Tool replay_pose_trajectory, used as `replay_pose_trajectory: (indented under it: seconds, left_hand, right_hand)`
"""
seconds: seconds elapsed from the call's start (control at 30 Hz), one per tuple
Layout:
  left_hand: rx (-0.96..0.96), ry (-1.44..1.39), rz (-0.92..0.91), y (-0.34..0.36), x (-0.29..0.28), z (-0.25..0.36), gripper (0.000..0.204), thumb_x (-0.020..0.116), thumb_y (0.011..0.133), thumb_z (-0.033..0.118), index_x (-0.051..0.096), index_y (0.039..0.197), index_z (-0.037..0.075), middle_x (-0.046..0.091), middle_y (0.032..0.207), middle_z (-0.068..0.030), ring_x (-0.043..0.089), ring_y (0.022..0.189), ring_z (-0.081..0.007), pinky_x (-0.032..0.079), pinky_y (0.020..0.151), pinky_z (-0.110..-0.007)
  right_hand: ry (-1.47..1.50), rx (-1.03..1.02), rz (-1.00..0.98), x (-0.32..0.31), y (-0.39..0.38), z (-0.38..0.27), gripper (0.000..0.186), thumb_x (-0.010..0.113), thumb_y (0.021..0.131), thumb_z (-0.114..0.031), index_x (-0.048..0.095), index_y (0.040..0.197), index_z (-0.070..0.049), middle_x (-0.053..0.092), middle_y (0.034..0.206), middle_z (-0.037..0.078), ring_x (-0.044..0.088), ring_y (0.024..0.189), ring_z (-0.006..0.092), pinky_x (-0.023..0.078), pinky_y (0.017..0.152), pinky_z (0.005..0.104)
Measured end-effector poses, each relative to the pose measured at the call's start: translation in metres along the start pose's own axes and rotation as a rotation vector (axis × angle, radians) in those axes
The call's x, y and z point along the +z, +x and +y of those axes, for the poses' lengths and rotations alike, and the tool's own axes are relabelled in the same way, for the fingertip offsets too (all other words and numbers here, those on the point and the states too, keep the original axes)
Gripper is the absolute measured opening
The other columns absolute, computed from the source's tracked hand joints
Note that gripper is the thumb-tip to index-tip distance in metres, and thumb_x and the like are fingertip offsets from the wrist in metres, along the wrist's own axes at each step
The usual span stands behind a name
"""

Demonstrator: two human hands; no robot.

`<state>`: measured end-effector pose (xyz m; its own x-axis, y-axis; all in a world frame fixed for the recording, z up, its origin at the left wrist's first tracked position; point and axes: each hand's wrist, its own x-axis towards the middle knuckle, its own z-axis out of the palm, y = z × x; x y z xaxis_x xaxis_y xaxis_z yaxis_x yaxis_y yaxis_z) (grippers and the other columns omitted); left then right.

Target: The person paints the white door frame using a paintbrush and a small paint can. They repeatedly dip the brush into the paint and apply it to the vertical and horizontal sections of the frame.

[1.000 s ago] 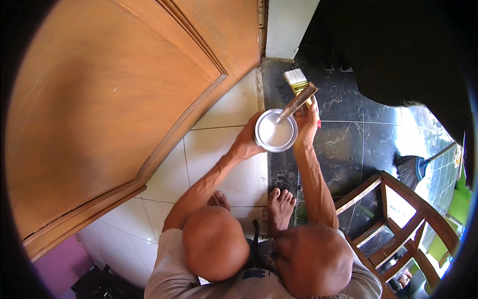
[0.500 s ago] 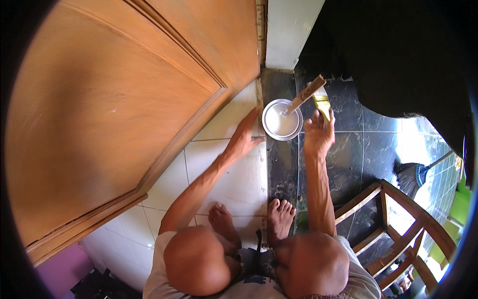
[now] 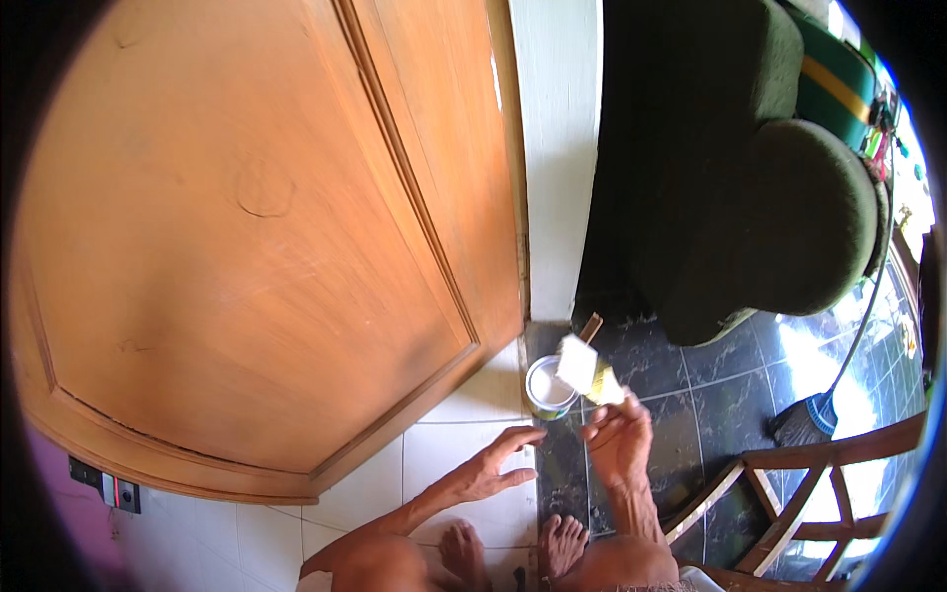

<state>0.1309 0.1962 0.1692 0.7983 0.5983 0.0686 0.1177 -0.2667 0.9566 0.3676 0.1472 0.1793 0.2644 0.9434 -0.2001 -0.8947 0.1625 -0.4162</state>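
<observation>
My right hand grips a paintbrush by its yellow handle. Its broad bristles are white and point up and left, overlapping the right rim of the paint can in view. The can stands open on the floor with white paint in it. A flat wooden stick shows beyond the bristles; its lower part is hidden. My left hand holds nothing, its thumb and fingers apart, just short of the can on the left.
An orange-brown wooden door fills the left, beside a white door frame. To the right are a dark sofa, a broom and a wooden chair frame. White tiles meet dark tiles between my feet.
My view has tilted up, showing more door and sofa. The brush has turned, its white bristles now over the can's edge. My left hand stays open, now lower beside the can.
</observation>
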Motion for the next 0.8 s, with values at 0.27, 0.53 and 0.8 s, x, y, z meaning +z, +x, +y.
replay_pose_trajectory:
  seconds: [0.27,0.53,0.8]
  left_hand:
    - [0.241,0.333,-0.204,0.076,-0.065,0.121,0.086,0.073,0.092,0.015,0.021,0.160,0.008,0.034,0.157,-0.0230,0.034,0.147,-0.0388,0.033,0.120,-0.049]
    - [0.420,1.482,0.231,0.071,-0.191,0.243,0.040,0.076,0.088,0.028,0.070,0.123,0.011,0.057,0.141,-0.0168,0.051,0.136,-0.0333,0.044,0.109,-0.048]
    - [0.448,1.837,0.905,0.079,-0.254,0.403,0.040,0.068,0.090,0.020,0.067,0.128,0.005,0.046,0.153,-0.0213,0.040,0.144,-0.0415,0.031,0.116,-0.058]
  right_hand:
    - [-0.183,-0.041,-0.278,0.144,0.019,-0.051,0.047,0.065,0.093,-0.039,0.054,0.125,-0.007,0.068,0.099,0.014,0.069,0.080,0.0235,0.056,0.070,0.0419]
    - [-0.285,-0.282,-0.370,0.196,0.066,-0.126,0.039,0.068,0.097,-0.028,0.056,0.121,0.000,0.070,0.102,0.019,0.073,0.083,0.0238,0.064,0.070,0.0411]
    - [-0.300,-0.177,-0.164,0.146,0.085,-0.114,0.033,0.073,0.091,-0.029,0.060,0.111,-0.006,0.066,0.093,0.012,0.068,0.080,0.0226,0.061,0.062,0.0407]
